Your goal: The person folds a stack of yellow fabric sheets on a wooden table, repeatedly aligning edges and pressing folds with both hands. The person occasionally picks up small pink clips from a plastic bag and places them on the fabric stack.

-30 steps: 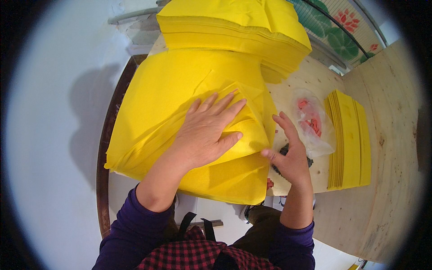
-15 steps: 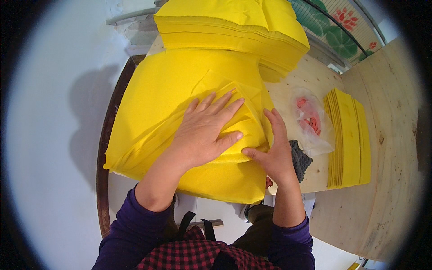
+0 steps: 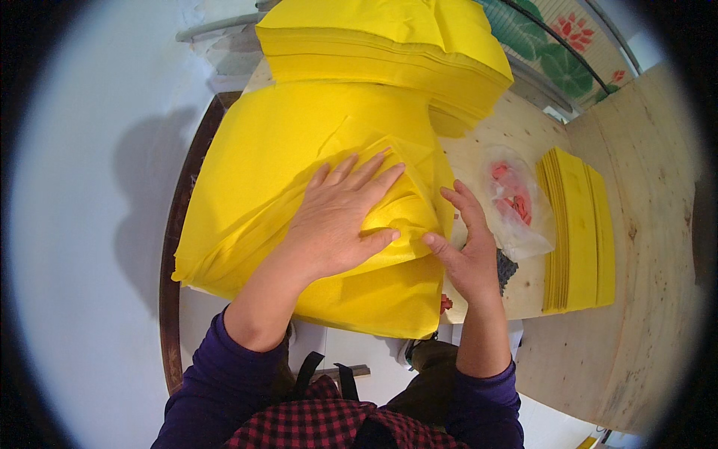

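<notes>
The left hand [image 3: 340,217] lies flat with fingers spread on the big yellow sheet stack [image 3: 299,172] at the near edge of the bench [image 3: 643,299], probably pinning it so layers don't slide. The right hand [image 3: 467,251] is open at the stack's right edge, fingertips on the top sheet's corner. A clear bag of red bits [image 3: 512,198] sits just beside it.

view: one head-worn fisheye camera, looking steeply down from above the person's chest.
facing: toward 12 o'clock, across the wooden table [image 3: 643,224].
nearness: close; forearms entered from 6 o'clock.
edges: a dark round rim bent straight lines.
shared: only one view was given.
</notes>
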Demonstrator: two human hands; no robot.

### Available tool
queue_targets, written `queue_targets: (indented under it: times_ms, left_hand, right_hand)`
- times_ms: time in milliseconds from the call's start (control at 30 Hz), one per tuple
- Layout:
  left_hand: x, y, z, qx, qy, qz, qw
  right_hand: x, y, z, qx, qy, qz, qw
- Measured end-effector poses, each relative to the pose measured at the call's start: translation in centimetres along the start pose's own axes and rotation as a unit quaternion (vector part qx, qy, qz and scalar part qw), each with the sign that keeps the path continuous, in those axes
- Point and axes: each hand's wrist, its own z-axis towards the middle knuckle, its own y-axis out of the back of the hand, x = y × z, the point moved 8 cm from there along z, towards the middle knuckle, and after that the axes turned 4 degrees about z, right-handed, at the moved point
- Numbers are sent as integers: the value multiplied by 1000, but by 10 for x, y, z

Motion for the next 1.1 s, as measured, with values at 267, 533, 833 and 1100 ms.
queue_targets:
  times_ms: [267, 533, 833, 1100]
  left_hand:
    - [-2, 1, 0, 7, 10, 10, 1000]
    - [-2, 1, 1, 10, 12, 15, 1000]
    - [0, -1, 1, 4, 7, 9, 1000]
    - [5, 0, 1, -31, -21, -23, 999]
  right_hand:
    - [25, -2, -5, -17, 68, -51, 996]
    - [44, 6, -12, -91, 190, -131, 969]
    - [45, 0, -12, -40, 218, -142, 965]
    - [45, 0, -17, 172, 210, 13, 962]
